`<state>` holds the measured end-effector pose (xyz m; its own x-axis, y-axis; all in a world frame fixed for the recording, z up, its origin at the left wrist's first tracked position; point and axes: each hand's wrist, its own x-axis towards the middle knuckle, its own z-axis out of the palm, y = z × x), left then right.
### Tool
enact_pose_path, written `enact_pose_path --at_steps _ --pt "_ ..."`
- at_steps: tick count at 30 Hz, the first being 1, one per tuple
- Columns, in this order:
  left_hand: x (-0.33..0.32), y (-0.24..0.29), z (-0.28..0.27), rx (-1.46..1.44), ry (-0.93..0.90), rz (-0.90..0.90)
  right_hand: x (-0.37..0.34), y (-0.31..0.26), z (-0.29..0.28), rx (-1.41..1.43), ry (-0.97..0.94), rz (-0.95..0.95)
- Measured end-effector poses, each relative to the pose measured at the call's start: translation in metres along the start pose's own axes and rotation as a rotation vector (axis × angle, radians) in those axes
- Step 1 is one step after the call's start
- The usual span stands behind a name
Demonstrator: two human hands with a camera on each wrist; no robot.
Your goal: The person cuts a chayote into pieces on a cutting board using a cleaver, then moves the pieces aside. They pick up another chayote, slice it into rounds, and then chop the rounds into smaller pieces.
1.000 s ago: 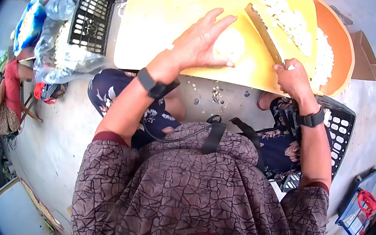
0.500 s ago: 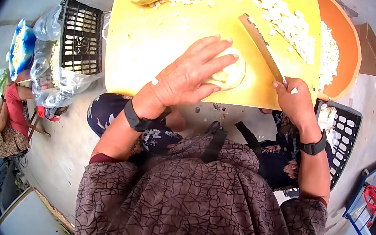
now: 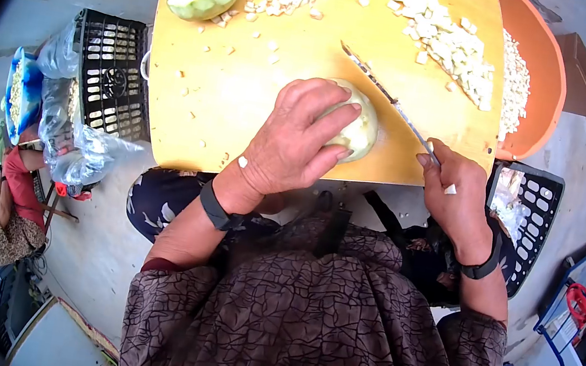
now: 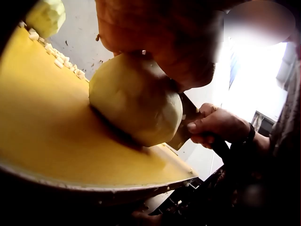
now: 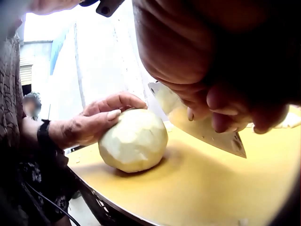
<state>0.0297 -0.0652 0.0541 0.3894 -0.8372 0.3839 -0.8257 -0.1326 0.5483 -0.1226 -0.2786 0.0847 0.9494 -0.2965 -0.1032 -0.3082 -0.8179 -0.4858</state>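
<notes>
Head view, left hand (image 3: 284, 140) palm-down, fingers (image 3: 336, 121) cupping peeled fruit (image 3: 364, 134), right hand (image 3: 456, 192), fingers wrapped round knife (image 3: 394, 100)

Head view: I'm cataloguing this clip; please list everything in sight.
Board: one, yellow, before the person
Peeled vegetables: two, pale green, board's near side and far left
Basin: one, orange, right of board
Cubes: many, off-white, on board, in basin
Knife: one, silvery, beside near vegetable
Box: one, brown, right of basin
Crates: two, black, flanking board
Plastic bags: some, clear, beside left crate
Container: one, blue, far left
Framed item: one, blue-and-red, far right
Second person: one, brown top, far left
Shirt: one, patterned brown, on wearer
Wristbands: two, black, on wrists
Left hand: one, bare, on near vegetable
Right hand: one, bare, gripping knife
</notes>
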Motion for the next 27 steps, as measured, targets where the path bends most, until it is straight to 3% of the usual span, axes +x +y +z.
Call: enact_pose_path --at_steps 12,27 --pt "-0.012 0.003 0.02 0.149 0.163 -0.018 -0.006 -0.041 -0.052 0.029 -0.221 -0.128" --pt "-0.022 -0.003 0.036 0.076 0.078 -0.109 -0.002 -0.043 -0.076 0.028 -0.445 -0.076"
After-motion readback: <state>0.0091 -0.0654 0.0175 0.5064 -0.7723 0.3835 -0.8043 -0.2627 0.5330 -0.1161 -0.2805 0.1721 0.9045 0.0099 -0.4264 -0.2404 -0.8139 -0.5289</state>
